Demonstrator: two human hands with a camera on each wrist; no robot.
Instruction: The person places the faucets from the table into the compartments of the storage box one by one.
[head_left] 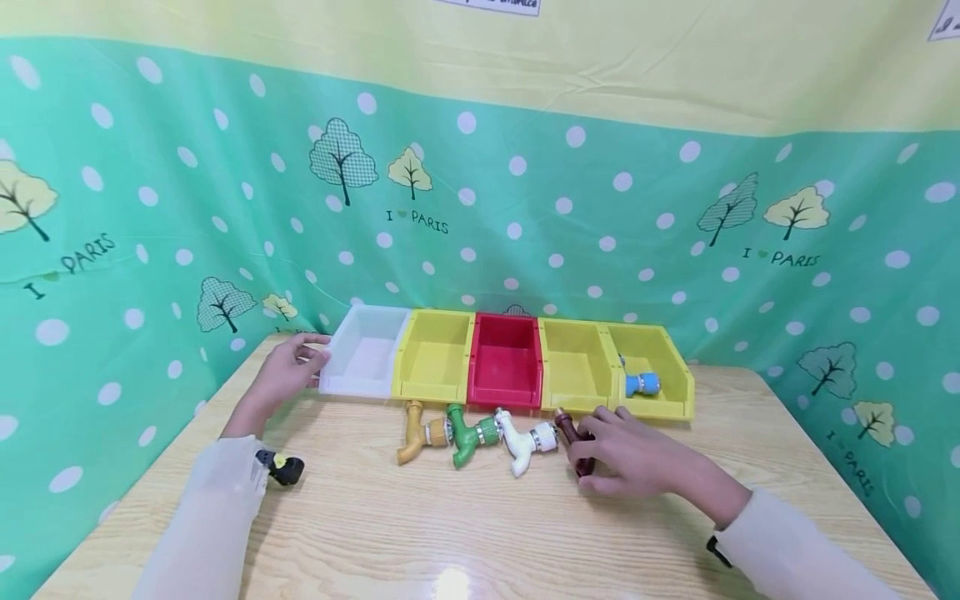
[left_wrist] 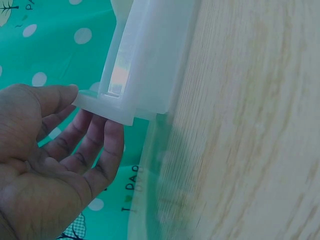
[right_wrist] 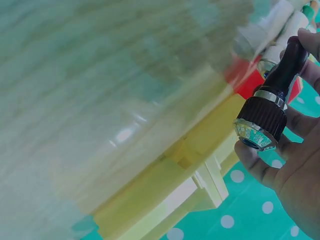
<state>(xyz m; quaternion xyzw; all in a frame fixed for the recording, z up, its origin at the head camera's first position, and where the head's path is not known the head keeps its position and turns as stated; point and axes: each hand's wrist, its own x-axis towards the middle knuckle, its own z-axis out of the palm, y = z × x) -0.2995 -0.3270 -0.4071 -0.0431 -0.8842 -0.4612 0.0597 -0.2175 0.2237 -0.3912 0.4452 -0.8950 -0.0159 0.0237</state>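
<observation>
In the head view, a white bin (head_left: 355,387), a yellow bin (head_left: 431,390), a red bin (head_left: 505,398) and two more yellow bins stand side by side on a wooden table (head_left: 375,533), before a green dotted curtain (head_left: 465,158). The left hand (head_left: 288,372) is at the white bin's left side. Just in front of the row lie an orange-yellow tap (head_left: 413,433), a green tap (head_left: 467,438) and a white tap (head_left: 521,444); right of these, the right hand (head_left: 626,454) has its fingers around a dark brown tap (head_left: 567,426). A blue tap (head_left: 642,383) lies in the rightmost yellow bin. In the left wrist view, thumb and fingers pinch the white bin's rim at a corner, fingers underneath. In the right wrist view, the hand grips the brown tap, its ribbed knob and silvery rings uncovered; whether it touches the table cannot be told.
</observation>
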